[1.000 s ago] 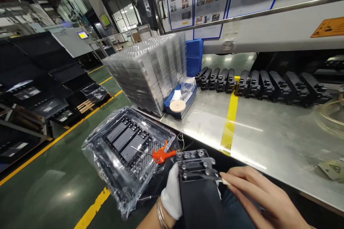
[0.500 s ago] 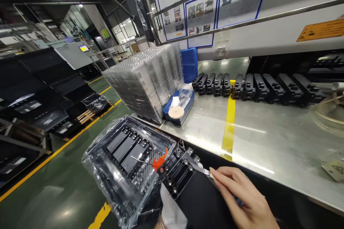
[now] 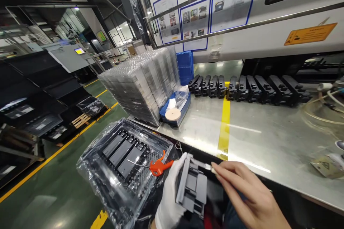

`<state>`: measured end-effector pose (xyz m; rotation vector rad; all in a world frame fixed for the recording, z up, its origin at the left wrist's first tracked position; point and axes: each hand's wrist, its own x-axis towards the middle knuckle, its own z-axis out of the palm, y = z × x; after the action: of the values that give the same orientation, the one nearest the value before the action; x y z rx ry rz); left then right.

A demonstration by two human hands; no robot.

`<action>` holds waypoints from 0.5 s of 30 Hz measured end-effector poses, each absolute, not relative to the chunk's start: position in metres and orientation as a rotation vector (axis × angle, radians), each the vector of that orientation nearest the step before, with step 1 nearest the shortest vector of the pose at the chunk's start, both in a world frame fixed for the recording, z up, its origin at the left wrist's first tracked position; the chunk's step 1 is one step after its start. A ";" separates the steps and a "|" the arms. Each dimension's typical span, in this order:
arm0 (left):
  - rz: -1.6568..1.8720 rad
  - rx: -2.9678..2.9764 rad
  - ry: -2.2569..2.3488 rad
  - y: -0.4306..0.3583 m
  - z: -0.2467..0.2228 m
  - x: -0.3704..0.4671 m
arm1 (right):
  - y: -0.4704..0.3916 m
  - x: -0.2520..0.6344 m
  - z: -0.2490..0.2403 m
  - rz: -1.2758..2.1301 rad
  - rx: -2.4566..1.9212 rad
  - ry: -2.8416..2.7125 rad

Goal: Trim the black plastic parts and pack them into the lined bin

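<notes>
My left hand (image 3: 169,195), in a white glove, is wrapped round a black plastic part (image 3: 192,186) at the lower middle. My bare right hand (image 3: 249,193) pinches a small metal blade-like tool (image 3: 202,165) between thumb and fingers. The tool's far end lies at the top edge of the part. Just left of the gloved hand is an orange air gun (image 3: 159,167) with a thin metal nozzle. A plastic-lined box (image 3: 94,161) at the lower left holds several black parts (image 3: 130,161).
A row of black parts (image 3: 264,87) stands along the back of the metal table (image 3: 247,128). Stacked clear trays (image 3: 137,86) and a blue bin (image 3: 182,114) with a round disc are at its left end. Tubing (image 3: 322,111) lies at the right.
The black part in my left hand has turned, showing a different side, and the white glove now shows more fully beside it. The scene has shifted slightly left in view.
</notes>
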<state>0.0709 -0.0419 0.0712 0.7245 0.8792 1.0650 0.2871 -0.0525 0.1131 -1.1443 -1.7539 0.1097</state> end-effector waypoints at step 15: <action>0.971 1.611 1.018 -0.051 0.080 0.056 | -0.052 0.296 0.109 0.826 -1.328 -1.523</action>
<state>0.0560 -0.0514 0.0803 1.6110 1.0182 0.9708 0.2957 -0.0522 0.1085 -1.3279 -1.5231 0.8263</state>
